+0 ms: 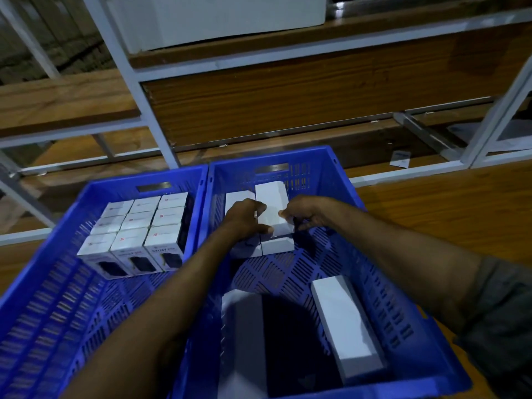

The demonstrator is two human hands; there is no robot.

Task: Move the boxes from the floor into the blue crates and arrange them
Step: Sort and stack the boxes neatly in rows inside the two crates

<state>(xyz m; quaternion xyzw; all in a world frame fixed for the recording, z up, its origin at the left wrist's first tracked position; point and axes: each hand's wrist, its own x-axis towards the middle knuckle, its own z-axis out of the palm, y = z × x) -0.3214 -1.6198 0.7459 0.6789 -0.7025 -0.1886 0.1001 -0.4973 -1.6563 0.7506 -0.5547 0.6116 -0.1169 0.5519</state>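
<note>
Two blue crates stand side by side. The left crate holds several white boxes packed in neat rows at its far end. In the right crate, several white boxes stand at the far wall. My left hand grips a box of that group from the left. My right hand pinches the same white box from the right. Two more white boxes lie flat near the front of the right crate, one on the right, one on the left in shadow.
A metal rack with wooden shelves rises just behind the crates. A large white carton sits on an upper shelf. A small white card lies on the wooden floor at the right.
</note>
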